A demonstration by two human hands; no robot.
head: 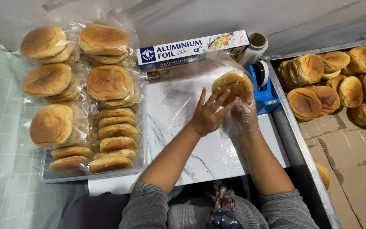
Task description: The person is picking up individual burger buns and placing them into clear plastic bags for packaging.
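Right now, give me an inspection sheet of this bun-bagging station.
Surface: white marbled board, partly bare.
Job's things: bun inside a clear plastic bag.
Clutter: bagged buns in stacks on the left; foil box; blue tape dispenser; cling film roll.
Grippers: left hand flat on the bag; right hand inside the bag under the bun.
Cables: nothing seen.
Surroundings: loose buns on cardboard on the right.

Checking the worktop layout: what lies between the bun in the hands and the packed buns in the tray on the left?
In the head view, only bare marble worktop and loose clear film separate the bun from the packed buns.
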